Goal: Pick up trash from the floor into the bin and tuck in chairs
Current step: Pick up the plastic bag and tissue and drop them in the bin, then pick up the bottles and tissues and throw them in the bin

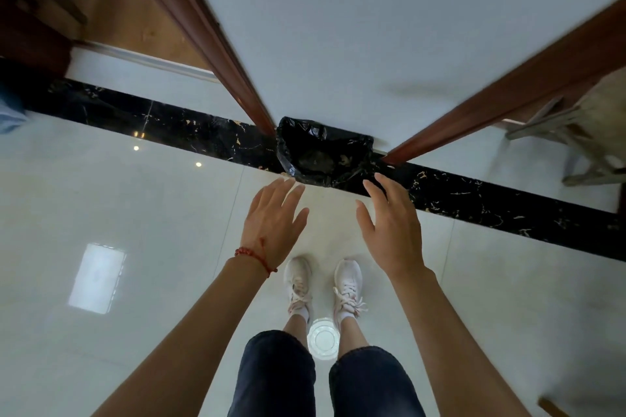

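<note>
Two empty hands, left [272,220] and right [394,230], one bin [321,152]

Chair [589,132] cut off at right edge — bin [323,152] contents indistinct.

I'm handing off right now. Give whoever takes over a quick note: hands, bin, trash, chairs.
Left hand: open, holding nothing, stretched toward the bin.
Right hand: open, holding nothing, likewise near the bin's rim.
Bin: black-lined, against the wall between two door frames, straight ahead; something dark lies inside, too dim to identify.
Cup: clear plastic, on the floor between the feet, not yet picked up.
Chair: far right, only partly in view; cannot tell whether it is tucked in.
Left to do: bin the cup, check the floor for more trash, tuck in chairs.
</note>
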